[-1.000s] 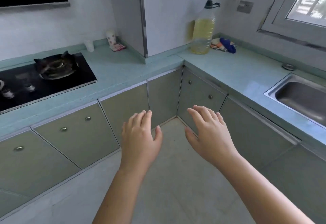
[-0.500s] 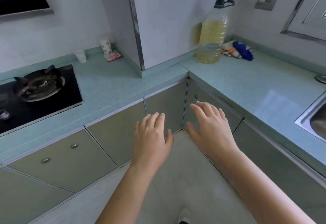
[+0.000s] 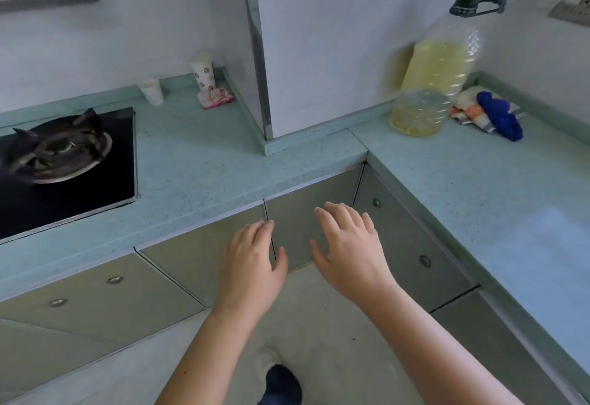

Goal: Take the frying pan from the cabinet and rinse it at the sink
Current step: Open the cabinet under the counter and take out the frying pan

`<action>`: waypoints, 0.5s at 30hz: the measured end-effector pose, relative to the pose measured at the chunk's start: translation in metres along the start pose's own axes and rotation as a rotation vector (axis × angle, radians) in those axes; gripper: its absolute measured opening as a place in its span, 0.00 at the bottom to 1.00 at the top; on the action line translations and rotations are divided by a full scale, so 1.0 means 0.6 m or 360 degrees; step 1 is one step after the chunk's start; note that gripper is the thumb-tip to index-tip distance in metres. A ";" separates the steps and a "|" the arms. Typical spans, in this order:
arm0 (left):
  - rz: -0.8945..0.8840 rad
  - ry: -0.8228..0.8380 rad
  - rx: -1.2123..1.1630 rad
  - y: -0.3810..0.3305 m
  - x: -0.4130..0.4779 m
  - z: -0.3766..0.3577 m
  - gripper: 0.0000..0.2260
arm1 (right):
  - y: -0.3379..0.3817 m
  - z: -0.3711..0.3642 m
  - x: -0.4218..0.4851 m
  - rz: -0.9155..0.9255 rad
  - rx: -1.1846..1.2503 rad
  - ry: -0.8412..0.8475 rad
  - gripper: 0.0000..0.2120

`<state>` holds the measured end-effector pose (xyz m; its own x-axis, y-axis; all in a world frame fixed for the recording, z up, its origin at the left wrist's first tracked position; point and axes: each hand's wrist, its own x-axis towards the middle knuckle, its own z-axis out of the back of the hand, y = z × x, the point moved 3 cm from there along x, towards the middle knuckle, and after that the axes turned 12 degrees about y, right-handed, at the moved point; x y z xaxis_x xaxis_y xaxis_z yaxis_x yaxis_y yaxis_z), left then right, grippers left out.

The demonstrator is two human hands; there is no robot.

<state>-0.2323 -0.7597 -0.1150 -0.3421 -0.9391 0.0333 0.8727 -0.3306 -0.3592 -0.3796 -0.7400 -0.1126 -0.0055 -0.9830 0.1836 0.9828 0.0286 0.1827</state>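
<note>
Grey-green cabinet doors (image 3: 198, 254) with round metal knobs run under an L-shaped pale blue counter; all are closed. No frying pan is visible, and the sink is out of frame. My left hand (image 3: 252, 264) is held out flat, palm down, in front of the seam between two doors near the inner corner. My right hand (image 3: 348, 248) reaches beside it toward the corner door (image 3: 306, 222), fingers spread and relaxed. Neither hand holds or touches anything.
A black gas hob (image 3: 64, 162) with a burner sits on the counter at the left. A large oil bottle (image 3: 431, 75) and a blue and orange cloth (image 3: 491, 111) stand at the back right. A white cup (image 3: 152, 91) and a patterned container (image 3: 204, 72) stand by the wall. My shoe (image 3: 282, 385) is on the floor.
The view has moved closer to the corner cabinets and swung left, so the sink has left the frame. Both hands have stayed open and advanced toward the corner doors.
</note>
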 end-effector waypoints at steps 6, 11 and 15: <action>0.0070 -0.0009 -0.0057 0.059 0.098 -0.003 0.19 | -0.007 -0.027 0.110 0.0039 -0.0071 0.0048 0.19; 0.0151 -0.0047 -0.0081 0.125 0.181 0.005 0.18 | 0.035 -0.055 0.235 0.0197 -0.0099 0.0092 0.20; 0.0271 -0.0082 -0.0216 0.196 0.223 -0.003 0.18 | 0.086 -0.103 0.316 0.0380 -0.0075 0.0129 0.19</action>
<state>-0.1761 -0.9237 -0.1548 -0.1724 -0.9850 0.0077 0.8602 -0.1544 -0.4860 -0.3184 -0.9359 -0.1282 0.2406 -0.9608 0.1375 0.9620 0.2549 0.0978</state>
